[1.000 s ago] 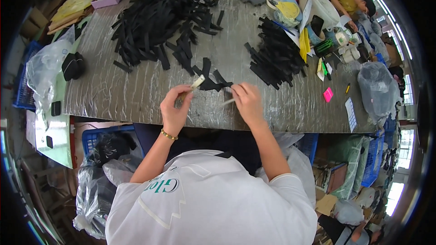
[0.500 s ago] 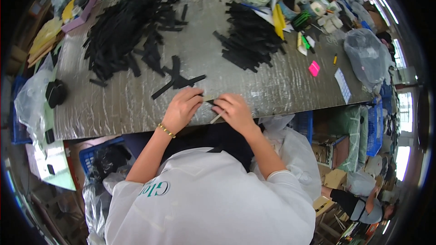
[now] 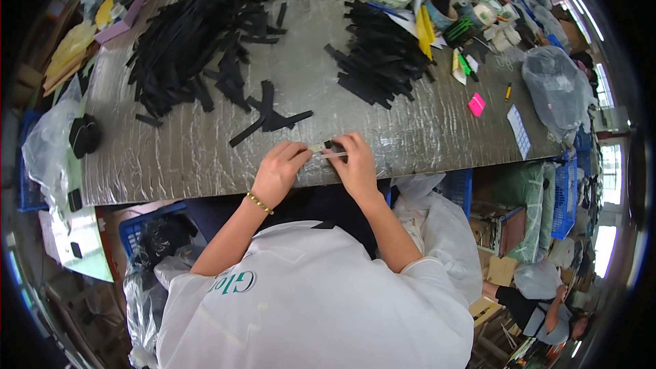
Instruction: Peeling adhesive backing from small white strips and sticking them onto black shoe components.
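Observation:
Close to the table's near edge, my left hand (image 3: 279,167) is closed, thumb and fingertips pinching one end of a small pale flat piece (image 3: 317,147). My right hand (image 3: 357,164) meets it from the other side, fingers bent around a short black strip (image 3: 328,144) whose end shows beside the pale piece. A thin whitish stick (image 3: 334,155) also lies across the right fingers. Just beyond my hands, a few loose black strips (image 3: 273,119) lie crossed. Farther off, a large heap of black strips (image 3: 184,48) is on the left and a smaller pile (image 3: 383,58) on the right.
The grey table (image 3: 205,171) has a wrinkled plastic cover. At right lie a pink block (image 3: 476,104), a yellow pen (image 3: 508,91), a printed card (image 3: 518,131) and a plastic bag (image 3: 557,85). Blue crates (image 3: 137,232) stand below. Another person (image 3: 547,314) is at lower right.
The pale stick has turned from slanting toward me to nearly level across the right fingers. My right fingers have opened out slightly, and the left hand has shifted a little right.

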Demonstrator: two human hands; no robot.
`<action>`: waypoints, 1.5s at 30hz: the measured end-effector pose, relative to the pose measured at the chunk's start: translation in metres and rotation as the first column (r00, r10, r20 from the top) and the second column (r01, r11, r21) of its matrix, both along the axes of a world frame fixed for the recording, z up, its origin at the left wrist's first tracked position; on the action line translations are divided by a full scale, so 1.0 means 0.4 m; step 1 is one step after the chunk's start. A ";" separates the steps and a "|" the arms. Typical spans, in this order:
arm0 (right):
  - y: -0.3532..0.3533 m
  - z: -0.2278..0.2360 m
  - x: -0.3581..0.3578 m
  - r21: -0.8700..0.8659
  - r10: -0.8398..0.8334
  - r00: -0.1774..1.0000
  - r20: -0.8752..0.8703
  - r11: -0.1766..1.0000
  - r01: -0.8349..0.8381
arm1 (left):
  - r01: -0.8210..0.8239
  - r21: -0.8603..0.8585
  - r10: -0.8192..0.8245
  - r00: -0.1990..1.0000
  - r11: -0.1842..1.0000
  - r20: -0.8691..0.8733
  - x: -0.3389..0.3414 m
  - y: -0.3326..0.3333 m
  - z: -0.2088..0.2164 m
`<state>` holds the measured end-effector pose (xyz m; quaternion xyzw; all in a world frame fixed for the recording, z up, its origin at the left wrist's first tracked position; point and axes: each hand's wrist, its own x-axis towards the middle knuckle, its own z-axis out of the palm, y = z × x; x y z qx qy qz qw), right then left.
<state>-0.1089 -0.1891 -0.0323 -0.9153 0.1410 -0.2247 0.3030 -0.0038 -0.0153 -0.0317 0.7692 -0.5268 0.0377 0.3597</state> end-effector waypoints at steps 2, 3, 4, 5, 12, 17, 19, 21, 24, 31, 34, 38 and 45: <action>0.013 -0.010 -0.011 0.006 -0.029 0.999 0.020 1.000 0.029 | -0.003 -0.004 0.003 1.000 1.000 -0.014 0.000 -0.004 -0.004; 0.020 -0.012 -0.015 0.040 -0.057 0.998 -0.002 0.998 0.057 | -0.001 -0.021 0.000 1.000 1.000 -0.031 0.001 -0.004 -0.003; 0.027 -0.013 -0.019 0.072 -0.088 0.996 -0.025 0.993 0.089 | 0.004 -0.038 -0.006 0.999 0.999 -0.049 0.000 -0.004 -0.002; 0.031 -0.017 -0.020 0.078 -0.086 0.996 -0.029 0.993 0.088 | 0.003 -0.032 -0.005 0.999 0.999 -0.053 0.000 -0.005 -0.002; 0.041 -0.009 -0.019 0.087 -0.103 0.995 0.013 0.991 0.102 | 0.013 -0.027 -0.013 1.000 1.000 -0.021 -0.004 -0.014 -0.004; 0.042 -0.007 -0.022 0.066 -0.086 0.996 -0.002 0.994 0.086 | 0.015 -0.036 -0.016 1.000 0.999 -0.025 -0.007 -0.024 -0.004; 0.039 -0.015 -0.024 0.069 -0.079 0.997 0.014 0.995 0.078 | 0.038 -0.051 -0.039 0.999 0.998 -0.021 -0.005 -0.028 -0.005; 0.031 -0.017 -0.027 0.088 -0.070 0.997 0.012 0.994 0.069 | 0.045 -0.041 -0.046 0.999 0.998 -0.029 -0.005 -0.036 -0.007; 0.017 0.015 -0.020 0.161 -0.043 0.999 0.014 0.986 0.040 | 0.046 -0.031 -0.047 0.998 0.998 -0.029 -0.003 -0.037 -0.005; -0.047 0.075 -0.014 0.400 -0.035 0.995 0.092 0.917 -0.004 | 0.049 0.046 -0.048 0.999 0.998 -0.026 -0.007 -0.038 0.011; -0.036 0.048 -0.013 0.601 0.030 0.998 -0.047 0.799 0.004 | 0.044 0.051 -0.043 0.999 0.998 -0.027 -0.009 -0.038 0.009; -0.024 0.042 -0.012 0.567 0.023 0.997 -0.080 0.823 0.027 | 0.041 0.053 -0.040 0.999 0.998 -0.028 -0.010 -0.037 0.007; -0.022 0.038 -0.009 0.495 0.015 0.997 -0.077 0.868 0.025 | 0.041 0.055 -0.039 0.999 0.998 -0.028 -0.009 -0.037 0.007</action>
